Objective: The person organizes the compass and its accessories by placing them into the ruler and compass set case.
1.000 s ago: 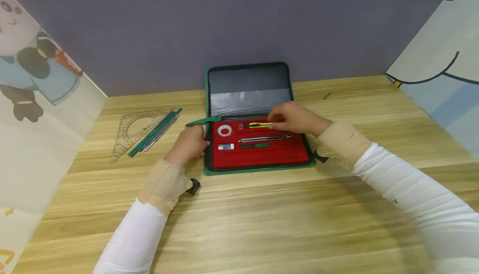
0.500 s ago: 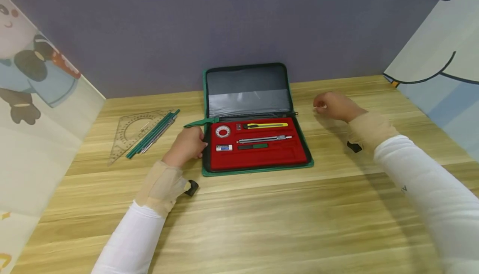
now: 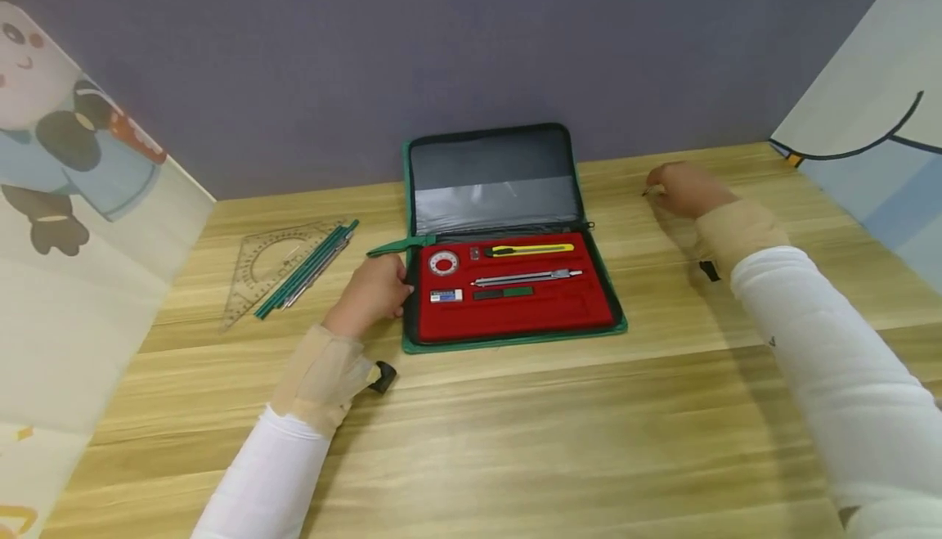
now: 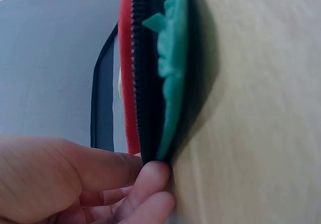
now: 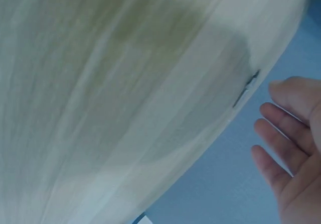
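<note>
My left hand (image 3: pixel 371 294) pinches the left edge of a green zip case (image 3: pixel 515 343), which lies unfolded on the table. In the left wrist view the thumb and fingertips (image 4: pixel 153 176) meet at the corner of its black zipper (image 4: pixel 140 78). A red tray (image 3: pixel 515 314) inside holds a yellow utility knife (image 3: pixel 531 250), a compass (image 3: pixel 526 278), an eraser (image 3: pixel 446 295), a round white dial (image 3: pixel 443 262) and a green-and-black strip (image 3: pixel 503 293). My right hand (image 5: pixel 296 128), fingers loosely spread, hovers beside a small thin dark piece (image 5: pixel 247 89) on the table.
Left of the case lie a clear set square (image 3: pixel 250 273) with a protractor arc and several green and silver pencil-like sticks (image 3: pixel 309 269). A green strap (image 3: pixel 401 245) sticks out from the case. A grey partition (image 3: pixel 486 48) closes off the back of the table (image 3: pixel 515 441).
My right hand has let go of the yellow utility knife, now in the tray, and moved right and back to the small dark piece. The left hand has kept its place at the case.
</note>
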Motion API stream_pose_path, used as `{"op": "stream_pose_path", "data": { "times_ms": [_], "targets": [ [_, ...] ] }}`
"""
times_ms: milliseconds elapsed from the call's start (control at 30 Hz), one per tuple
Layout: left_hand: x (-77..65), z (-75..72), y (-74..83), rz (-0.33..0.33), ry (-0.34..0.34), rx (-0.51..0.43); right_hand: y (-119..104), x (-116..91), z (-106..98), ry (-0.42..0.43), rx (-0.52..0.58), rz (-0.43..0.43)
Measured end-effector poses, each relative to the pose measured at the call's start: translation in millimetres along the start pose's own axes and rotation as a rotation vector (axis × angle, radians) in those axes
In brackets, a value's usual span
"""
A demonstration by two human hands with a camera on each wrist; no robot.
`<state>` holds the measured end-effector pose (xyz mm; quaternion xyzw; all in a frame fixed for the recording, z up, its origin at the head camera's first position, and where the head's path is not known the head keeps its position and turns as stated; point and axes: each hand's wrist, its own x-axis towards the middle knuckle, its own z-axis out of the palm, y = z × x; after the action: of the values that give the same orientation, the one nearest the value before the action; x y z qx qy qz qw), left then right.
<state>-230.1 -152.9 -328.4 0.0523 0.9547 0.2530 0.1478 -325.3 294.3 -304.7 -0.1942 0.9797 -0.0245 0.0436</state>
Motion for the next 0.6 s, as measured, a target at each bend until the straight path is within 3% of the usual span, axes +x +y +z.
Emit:
{"op": "stream_pose_path", "data": {
  "times_ms": [167, 600],
  "targets": [
    [0.1, 2.5, 2.9, 0.004, 0.002, 0.007, 8.1, -5.1, 10.4, -0.05, -0.022, 0.101],
    [-2.6, 1.6, 4.0, 0.007, 0.008, 0.032, 12.0, -8.4, 15.5, 0.007, -0.004, 0.035]
  ]
}}
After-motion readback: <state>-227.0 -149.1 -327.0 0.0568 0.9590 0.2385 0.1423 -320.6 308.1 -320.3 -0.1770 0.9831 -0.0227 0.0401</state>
